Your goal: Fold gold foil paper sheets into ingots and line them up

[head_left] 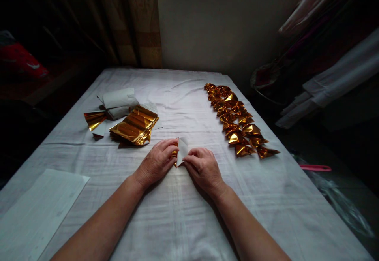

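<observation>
My left hand (156,162) and my right hand (203,168) meet at the middle of a table covered in white cloth (183,213). Both pinch one small folded piece of paper (181,150), white on the side facing me, with a gold edge showing by my left fingers. The piece stands upright between the fingertips, just above the cloth. To the left lies a stack of flat gold foil sheets (134,126). To the right, several folded gold foil pieces (237,121) lie in a long row.
A white paper sheet (38,209) lies at the front left corner. White folded papers (118,101) and a loose gold sheet (94,119) sit behind the stack. Curtains and a wall stand at the far end; bags and a pink object (315,168) lie off the right edge.
</observation>
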Available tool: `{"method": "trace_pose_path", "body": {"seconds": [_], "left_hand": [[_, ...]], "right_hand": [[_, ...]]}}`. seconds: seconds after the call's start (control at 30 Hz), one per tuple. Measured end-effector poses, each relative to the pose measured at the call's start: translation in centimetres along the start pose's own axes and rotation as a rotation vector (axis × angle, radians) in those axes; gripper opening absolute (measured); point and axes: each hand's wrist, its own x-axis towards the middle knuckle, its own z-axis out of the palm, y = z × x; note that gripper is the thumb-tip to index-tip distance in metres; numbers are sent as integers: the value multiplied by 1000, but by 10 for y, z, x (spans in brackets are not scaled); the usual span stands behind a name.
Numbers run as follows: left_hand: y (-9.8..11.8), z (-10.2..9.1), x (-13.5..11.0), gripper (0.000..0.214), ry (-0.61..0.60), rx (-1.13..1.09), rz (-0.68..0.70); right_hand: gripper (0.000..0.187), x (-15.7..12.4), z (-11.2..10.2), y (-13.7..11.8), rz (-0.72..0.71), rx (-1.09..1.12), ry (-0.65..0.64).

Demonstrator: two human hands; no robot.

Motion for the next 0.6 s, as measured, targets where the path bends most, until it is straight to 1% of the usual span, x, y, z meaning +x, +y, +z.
{"method": "trace_pose_path", "body": {"seconds": [0.13,0.27,0.4,0.6], "left_hand": [[-1,1,-1,24,7,-58,-22],[-1,1,-2,26,19,-122,-41],[-1,0,-2,26,30,-170,-44],[-2,-1,-2,28,8,-211,-71]], "right_hand": [[7,7,1,-3,34,-67,-24],[6,15,4,-3,62,-1,-59],[5,16,7,-4,110,58,-42],[4,16,9,-6,158,53,-27]]}}
